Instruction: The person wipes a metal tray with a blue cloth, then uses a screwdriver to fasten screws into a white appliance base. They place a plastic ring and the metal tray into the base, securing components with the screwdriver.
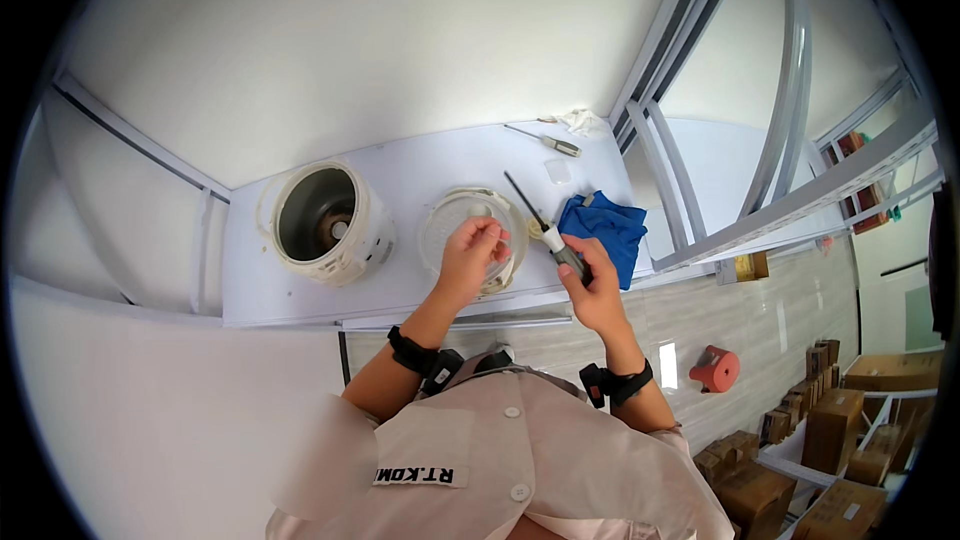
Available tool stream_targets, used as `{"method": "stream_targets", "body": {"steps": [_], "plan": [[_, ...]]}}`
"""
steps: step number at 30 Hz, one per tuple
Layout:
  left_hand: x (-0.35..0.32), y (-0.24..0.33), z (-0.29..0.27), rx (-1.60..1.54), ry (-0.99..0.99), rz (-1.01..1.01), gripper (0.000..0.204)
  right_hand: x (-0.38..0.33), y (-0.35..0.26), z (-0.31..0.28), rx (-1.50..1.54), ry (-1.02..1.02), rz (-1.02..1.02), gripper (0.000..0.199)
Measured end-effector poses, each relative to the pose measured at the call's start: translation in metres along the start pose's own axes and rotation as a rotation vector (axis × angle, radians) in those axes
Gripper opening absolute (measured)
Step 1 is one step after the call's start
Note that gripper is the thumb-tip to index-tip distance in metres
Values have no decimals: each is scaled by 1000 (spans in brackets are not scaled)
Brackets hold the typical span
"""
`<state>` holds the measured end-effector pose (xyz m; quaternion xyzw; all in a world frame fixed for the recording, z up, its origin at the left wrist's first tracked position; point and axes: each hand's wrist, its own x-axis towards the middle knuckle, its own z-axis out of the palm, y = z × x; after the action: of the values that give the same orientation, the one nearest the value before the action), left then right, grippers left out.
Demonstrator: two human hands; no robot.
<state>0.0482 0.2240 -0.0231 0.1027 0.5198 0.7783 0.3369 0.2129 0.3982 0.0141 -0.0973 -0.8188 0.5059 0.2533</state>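
My right hand [597, 287] is wrapped round the handle of a screwdriver [556, 240], whose dark shaft points up and to the left. The handle is pale and dark grey. Fingertips pressed together, my left hand [474, 252] is above a round white plastic part [447, 215], perhaps a lid or base, lying on the table. Whatever those fingers pinch, if anything, is too small to name. To the left stands a white rice-cooker body [375, 240], open at the top, with a dark grey metal inside and a small pale disc at its bottom.
A blue cloth [608, 230] lies crumpled on the white table [400, 165], right of the round part. Behind it are a second screwdriver [560, 145] and a white rag [580, 121]. Metal frame bars rise at the right. Cardboard boxes [835, 425] and a red roll [716, 368] are beyond.
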Motion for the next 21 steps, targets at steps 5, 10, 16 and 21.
{"method": "stream_targets", "body": {"steps": [5, 10, 16, 21], "plan": [[-4, 15, -9, -256, 94, 51, 14, -3, -22, 1, 125, -64, 14, 35], [-12, 18, -20, -399, 120, 107, 12, 1, -29, 14, 102, -126, 24, 35], [-24, 35, -42, -392, 92, 69, 14, 4, -36, 22, 119, -180, 40, 35], [-33, 43, -67, -165, 124, 129, 17, 6, -49, 35, 124, -245, 70, 37]]}}
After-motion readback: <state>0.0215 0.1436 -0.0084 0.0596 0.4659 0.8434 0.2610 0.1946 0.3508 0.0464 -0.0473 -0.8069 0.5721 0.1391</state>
